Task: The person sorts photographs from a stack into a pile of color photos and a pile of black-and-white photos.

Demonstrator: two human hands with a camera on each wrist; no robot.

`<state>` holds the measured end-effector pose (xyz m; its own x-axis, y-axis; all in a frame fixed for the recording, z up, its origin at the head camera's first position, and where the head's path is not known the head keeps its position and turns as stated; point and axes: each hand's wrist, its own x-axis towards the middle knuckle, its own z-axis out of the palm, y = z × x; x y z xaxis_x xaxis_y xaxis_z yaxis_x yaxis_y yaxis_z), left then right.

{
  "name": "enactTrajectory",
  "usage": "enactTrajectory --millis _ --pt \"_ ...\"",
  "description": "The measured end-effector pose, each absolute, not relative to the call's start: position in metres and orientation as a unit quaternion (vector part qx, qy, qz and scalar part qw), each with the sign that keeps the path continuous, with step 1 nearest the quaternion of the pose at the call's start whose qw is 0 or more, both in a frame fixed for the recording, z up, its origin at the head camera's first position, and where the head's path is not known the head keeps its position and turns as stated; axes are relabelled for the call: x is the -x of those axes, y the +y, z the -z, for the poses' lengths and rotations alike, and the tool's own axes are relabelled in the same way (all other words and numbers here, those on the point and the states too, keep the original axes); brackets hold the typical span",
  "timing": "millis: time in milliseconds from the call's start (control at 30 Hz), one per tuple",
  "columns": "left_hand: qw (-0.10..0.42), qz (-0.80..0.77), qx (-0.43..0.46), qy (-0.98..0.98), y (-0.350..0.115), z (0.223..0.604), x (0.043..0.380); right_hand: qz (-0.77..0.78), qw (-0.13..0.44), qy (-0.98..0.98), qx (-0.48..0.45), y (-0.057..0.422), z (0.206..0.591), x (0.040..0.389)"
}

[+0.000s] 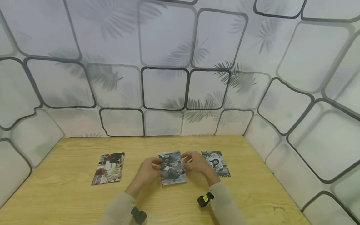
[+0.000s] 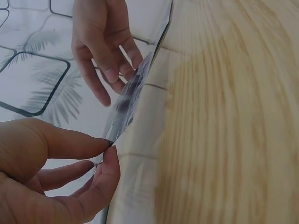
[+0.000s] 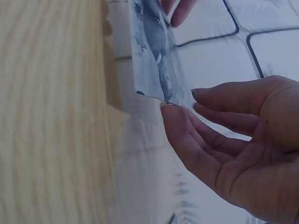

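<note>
A black-and-white photo print (image 1: 172, 168) is held up slightly off the wooden table, between both hands. My left hand (image 1: 147, 171) pinches its left edge between thumb and fingertips; in the left wrist view the thumb and a finger meet on the print (image 2: 127, 105). At the opposite edge is my right hand (image 1: 194, 162), its fingers loosely bent. In the right wrist view a fingertip (image 3: 169, 112) touches or nearly touches the print's edge, while the thumb (image 3: 224, 97) stands apart from it.
A colour photo (image 1: 109, 168) lies flat on the table (image 1: 70, 200) at the left. Another black-and-white photo (image 1: 216, 163) lies to the right, partly behind the right forearm. Patterned fabric walls (image 1: 166, 90) border the table at the back and sides.
</note>
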<state>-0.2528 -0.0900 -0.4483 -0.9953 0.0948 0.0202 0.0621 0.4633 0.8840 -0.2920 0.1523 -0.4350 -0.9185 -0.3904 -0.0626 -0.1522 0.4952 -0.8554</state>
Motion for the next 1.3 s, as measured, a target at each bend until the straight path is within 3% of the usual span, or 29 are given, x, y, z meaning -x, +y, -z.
enactTrajectory --millis 267,1300 --pt "0.021 -0.524 -0.072 0.848 -0.064 0.45 0.261 0.467 0.138 0.862 0.137 0.18 0.427 0.295" --pt "0.008 -0.456 -0.2 0.867 0.044 0.443 0.287 0.429 0.056 0.9 0.045 0.272 0.416 0.297"
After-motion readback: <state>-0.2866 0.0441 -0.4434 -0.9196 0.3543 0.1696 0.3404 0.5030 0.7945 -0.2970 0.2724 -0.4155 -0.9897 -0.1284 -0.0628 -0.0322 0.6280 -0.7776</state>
